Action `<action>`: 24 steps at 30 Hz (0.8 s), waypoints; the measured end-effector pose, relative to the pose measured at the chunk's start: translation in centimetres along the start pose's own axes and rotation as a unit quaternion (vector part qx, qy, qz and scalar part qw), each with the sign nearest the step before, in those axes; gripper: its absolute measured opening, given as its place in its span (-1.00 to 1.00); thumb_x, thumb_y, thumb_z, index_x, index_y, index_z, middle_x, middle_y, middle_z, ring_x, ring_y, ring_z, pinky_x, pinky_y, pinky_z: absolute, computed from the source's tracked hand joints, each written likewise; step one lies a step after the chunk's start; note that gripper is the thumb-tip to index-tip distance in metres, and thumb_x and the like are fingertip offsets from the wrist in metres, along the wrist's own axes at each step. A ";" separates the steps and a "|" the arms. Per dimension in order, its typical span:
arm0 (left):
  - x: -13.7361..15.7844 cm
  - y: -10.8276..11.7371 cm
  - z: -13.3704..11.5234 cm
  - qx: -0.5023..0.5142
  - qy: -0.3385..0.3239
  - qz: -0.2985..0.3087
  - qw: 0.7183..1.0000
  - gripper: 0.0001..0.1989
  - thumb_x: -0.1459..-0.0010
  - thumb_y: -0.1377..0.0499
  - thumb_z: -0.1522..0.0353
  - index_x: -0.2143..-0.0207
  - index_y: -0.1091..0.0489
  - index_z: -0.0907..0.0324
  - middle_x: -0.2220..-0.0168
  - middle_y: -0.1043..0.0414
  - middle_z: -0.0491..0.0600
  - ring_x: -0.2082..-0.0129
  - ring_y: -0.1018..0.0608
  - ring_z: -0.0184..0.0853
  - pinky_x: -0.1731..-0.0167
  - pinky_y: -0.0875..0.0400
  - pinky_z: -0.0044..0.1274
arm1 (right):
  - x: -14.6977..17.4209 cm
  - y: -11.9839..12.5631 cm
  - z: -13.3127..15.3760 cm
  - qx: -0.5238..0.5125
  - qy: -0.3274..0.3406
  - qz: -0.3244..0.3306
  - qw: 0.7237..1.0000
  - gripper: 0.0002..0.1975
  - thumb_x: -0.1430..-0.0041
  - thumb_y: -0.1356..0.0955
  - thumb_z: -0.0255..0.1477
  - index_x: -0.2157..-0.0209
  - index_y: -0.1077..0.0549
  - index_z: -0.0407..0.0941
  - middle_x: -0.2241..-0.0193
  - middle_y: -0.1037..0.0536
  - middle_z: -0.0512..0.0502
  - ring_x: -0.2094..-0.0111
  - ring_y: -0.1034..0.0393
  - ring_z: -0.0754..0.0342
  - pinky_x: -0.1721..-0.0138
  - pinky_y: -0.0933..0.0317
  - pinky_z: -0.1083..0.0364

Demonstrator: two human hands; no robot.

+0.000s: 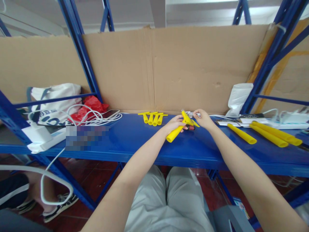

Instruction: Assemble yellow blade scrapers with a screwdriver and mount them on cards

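Note:
My left hand [175, 124] is wrapped round a yellow plastic T-shaped tube [174, 134]. The tube's round open end points toward me, and its crosspiece slants away at the far end. Close by on the right, my right hand [202, 118] has its thumb and fingers pinched together beside the crosspiece. Whatever is between those fingertips is too small to make out. Beneath the hands a dark reddish spool-like object [191, 128] lies on the blue shelf [135, 141], partly covered.
Several yellow T-shaped tubes [154, 119] stand in a row at the back. Yellow tapered tubes [242, 133] lie at the right. White cables [96, 117], a power strip [51, 140] and a cloth bag [56, 103] occupy the left. A cardboard wall [193, 67] closes the back.

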State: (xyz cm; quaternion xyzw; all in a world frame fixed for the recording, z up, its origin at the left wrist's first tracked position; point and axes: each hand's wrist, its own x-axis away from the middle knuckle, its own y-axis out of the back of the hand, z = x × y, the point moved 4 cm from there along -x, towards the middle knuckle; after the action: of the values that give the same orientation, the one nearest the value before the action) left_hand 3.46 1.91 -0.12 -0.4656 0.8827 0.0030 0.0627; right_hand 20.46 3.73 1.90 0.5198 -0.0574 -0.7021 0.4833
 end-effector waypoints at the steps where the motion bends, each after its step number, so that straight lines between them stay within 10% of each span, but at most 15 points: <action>1: 0.0 0.0 0.0 0.000 0.000 0.001 1.000 -0.44 -0.01 -0.12 0.65 -0.09 -0.17 0.22 0.12 -0.44 0.12 0.54 -0.53 -0.47 0.59 -0.34 -0.65 | 0.0 -0.2 0.4 -0.021 0.005 -0.003 1.000 -0.92 -0.07 -0.24 -0.48 0.44 -0.35 -0.10 0.31 -0.50 -0.12 0.19 -0.36 0.00 0.05 -0.19 -0.01; 24: 0.5 -0.8 -0.1 -0.035 -0.010 -0.001 0.999 -0.44 -0.03 -0.08 0.65 -0.08 -0.12 0.18 0.10 -0.39 0.08 0.57 -0.52 -0.49 0.64 -0.31 -0.66 | 0.7 -0.3 4.1 -0.019 0.093 0.022 0.995 -0.93 -0.02 -0.28 -0.51 0.50 -0.34 -0.08 0.32 -0.50 -0.11 0.17 -0.33 -0.02 0.01 -0.11 -0.02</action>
State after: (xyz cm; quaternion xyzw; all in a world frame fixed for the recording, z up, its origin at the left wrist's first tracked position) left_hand 3.82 1.09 -0.05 -0.4680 0.8812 0.0382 0.0557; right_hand 17.10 1.60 3.11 0.5724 -0.0099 -0.6409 0.5114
